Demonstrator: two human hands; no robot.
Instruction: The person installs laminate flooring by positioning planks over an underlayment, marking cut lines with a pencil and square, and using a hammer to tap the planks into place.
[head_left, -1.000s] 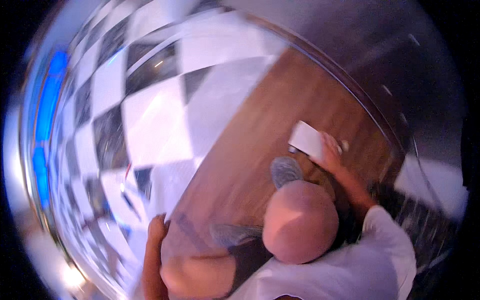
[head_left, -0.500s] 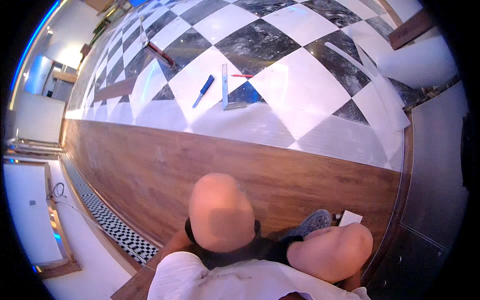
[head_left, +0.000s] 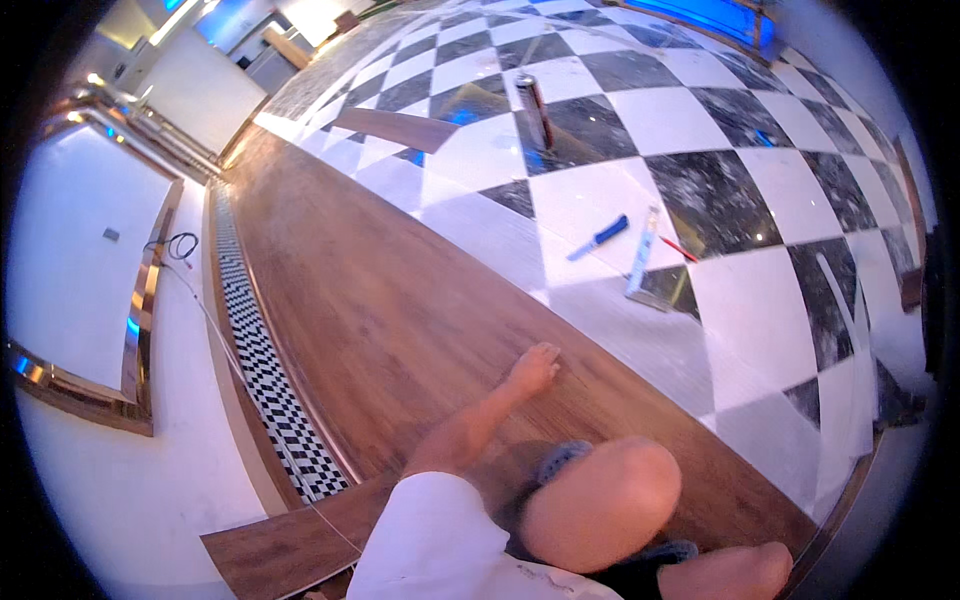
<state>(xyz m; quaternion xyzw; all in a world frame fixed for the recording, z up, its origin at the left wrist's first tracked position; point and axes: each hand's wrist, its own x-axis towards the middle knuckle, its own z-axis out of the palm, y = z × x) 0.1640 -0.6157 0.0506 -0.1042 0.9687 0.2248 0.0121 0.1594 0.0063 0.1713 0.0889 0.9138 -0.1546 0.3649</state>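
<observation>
My left hand (head_left: 535, 368) rests on the brown wood-look plank floor (head_left: 400, 290), its forearm reaching up from the lower edge. The fingers lie against the planks, with nothing seen in them. My right hand is out of view. Beyond the planks, on the black-and-white checked floor, lie a blue-handled knife (head_left: 603, 236), a metal try square (head_left: 642, 258) and a red pencil (head_left: 679, 248), all apart from my hand. A loose plank (head_left: 285, 550) lies at the lower left, partly hidden by my white sleeve.
A checkered strip (head_left: 270, 385) runs between the planks and the white wall at left, with a thin cable (head_left: 215, 325) along it. Farther out are a short plank piece (head_left: 398, 126) and a slim cylinder (head_left: 535, 112). My bent knee (head_left: 605, 495) is at the lower right.
The view has turned left, so the tools now appear farther right. My left hand has come into sight, down on the planks. More of the loose plank at lower left shows.
</observation>
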